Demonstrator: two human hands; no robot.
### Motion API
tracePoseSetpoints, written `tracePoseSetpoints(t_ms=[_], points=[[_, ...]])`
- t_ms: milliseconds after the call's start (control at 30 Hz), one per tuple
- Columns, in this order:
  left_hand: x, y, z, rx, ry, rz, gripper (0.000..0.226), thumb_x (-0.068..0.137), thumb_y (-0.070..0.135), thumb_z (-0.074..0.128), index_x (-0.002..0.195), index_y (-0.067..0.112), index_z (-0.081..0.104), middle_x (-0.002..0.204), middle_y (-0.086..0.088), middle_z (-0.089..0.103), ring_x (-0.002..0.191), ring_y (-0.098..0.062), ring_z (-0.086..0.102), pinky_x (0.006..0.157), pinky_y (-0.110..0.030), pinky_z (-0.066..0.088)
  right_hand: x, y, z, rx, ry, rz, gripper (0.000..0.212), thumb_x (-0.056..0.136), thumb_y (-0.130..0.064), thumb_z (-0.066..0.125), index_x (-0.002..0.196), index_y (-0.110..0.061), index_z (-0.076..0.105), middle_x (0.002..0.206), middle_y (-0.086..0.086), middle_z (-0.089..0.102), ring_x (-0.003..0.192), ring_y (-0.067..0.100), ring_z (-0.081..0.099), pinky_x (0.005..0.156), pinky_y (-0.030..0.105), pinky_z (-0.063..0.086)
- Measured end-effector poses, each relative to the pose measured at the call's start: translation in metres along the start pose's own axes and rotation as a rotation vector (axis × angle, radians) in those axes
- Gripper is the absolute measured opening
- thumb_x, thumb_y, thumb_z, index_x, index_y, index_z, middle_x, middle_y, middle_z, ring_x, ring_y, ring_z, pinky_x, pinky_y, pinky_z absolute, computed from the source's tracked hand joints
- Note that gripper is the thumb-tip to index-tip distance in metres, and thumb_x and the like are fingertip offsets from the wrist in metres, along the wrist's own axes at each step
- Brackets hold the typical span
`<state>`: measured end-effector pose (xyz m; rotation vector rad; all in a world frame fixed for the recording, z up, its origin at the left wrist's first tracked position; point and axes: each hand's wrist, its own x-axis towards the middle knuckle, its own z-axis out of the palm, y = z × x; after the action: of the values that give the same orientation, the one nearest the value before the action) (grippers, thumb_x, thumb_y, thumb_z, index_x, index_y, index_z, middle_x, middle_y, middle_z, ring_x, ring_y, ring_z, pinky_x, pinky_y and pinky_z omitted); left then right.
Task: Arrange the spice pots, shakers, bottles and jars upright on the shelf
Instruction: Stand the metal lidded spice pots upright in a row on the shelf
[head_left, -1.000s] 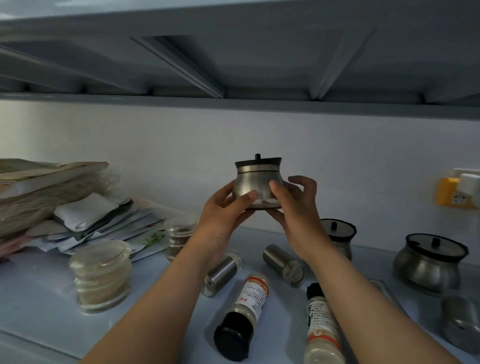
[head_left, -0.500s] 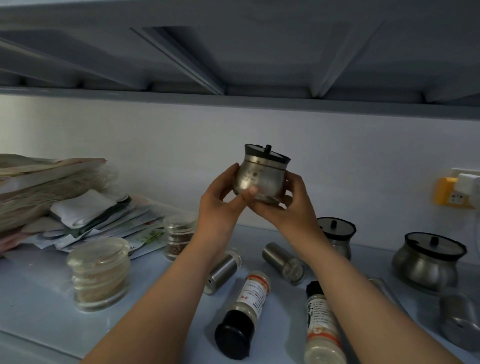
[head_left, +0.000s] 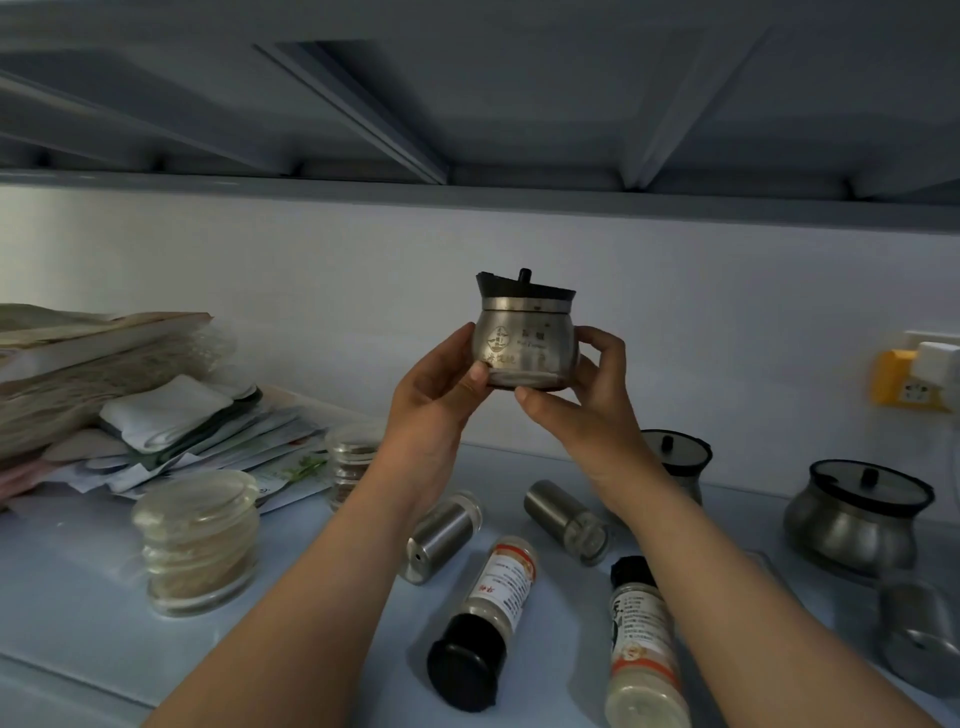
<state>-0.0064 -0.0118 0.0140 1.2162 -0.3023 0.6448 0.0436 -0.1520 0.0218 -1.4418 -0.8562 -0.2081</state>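
A steel spice pot (head_left: 524, 340) with a black lid is held upright in the air above the shelf (head_left: 67, 587), its printed label facing me. My left hand (head_left: 434, 387) grips its left side and my right hand (head_left: 582, 400) supports its base and right side. Below, two steel shakers (head_left: 441, 538) (head_left: 566, 519) lie on their sides. Two labelled bottles (head_left: 491, 608) (head_left: 641, 644) also lie flat. Two more steel pots (head_left: 675, 462) (head_left: 857, 519) stand upright at the right.
Two stacked glass jars (head_left: 200, 540) (head_left: 350, 462) stand at the left. A pile of papers and packets (head_left: 119, 410) fills the far left. Another steel shaker (head_left: 919, 634) lies at the right edge. A yellow socket with a plug (head_left: 914, 382) is on the wall.
The pot went from upright to tilted towards me and back to upright, and was turned so its printed label faces me. Both hands shifted their grip around it.
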Motion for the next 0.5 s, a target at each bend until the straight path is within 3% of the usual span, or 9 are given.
tracePoseSetpoints(t_ms=[100,200,400,500], points=[[0.001,-0.003,-0.003,0.054,0.05,-0.021,0.048,0.087,0.003,0.058,0.133,0.002,0.048,0.127,-0.017,0.06,0.122,-0.029,0.055,0.107,-0.039,0.042,0.0,0.0,0.0,-0.095,0.006,0.033,0.062,0.076,-0.018,0.075,0.122,-0.031,0.035,0.121,-0.003,0.055,0.106,-0.001,0.054,0.068,0.002,0.045],[0.004,-0.008,-0.004,0.095,0.106,-0.05,0.049,0.087,0.002,0.058,0.135,0.002,0.046,0.13,-0.017,0.058,0.123,-0.029,0.054,0.109,-0.043,0.04,0.001,0.001,-0.002,-0.162,0.016,0.059,0.065,0.073,-0.027,0.077,0.125,-0.032,0.04,0.121,-0.006,0.053,0.105,-0.001,0.054,0.062,0.003,0.047],[0.005,-0.012,-0.001,0.339,0.16,-0.05,0.043,0.09,0.012,0.058,0.133,0.013,0.052,0.125,-0.004,0.062,0.117,-0.018,0.058,0.102,-0.034,0.045,0.003,0.008,-0.006,-0.256,0.03,0.126,0.065,0.073,-0.035,0.077,0.129,-0.031,0.046,0.109,-0.012,0.062,0.099,-0.001,0.059,0.078,0.016,0.048],[0.008,-0.017,-0.003,0.438,0.179,-0.09,0.041,0.09,0.013,0.059,0.131,0.016,0.054,0.12,-0.002,0.063,0.108,-0.017,0.059,0.102,-0.04,0.047,0.002,0.016,-0.006,-0.287,0.04,0.175,0.062,0.071,-0.035,0.078,0.123,-0.036,0.043,0.101,-0.015,0.059,0.095,-0.002,0.058,0.076,0.018,0.046]])
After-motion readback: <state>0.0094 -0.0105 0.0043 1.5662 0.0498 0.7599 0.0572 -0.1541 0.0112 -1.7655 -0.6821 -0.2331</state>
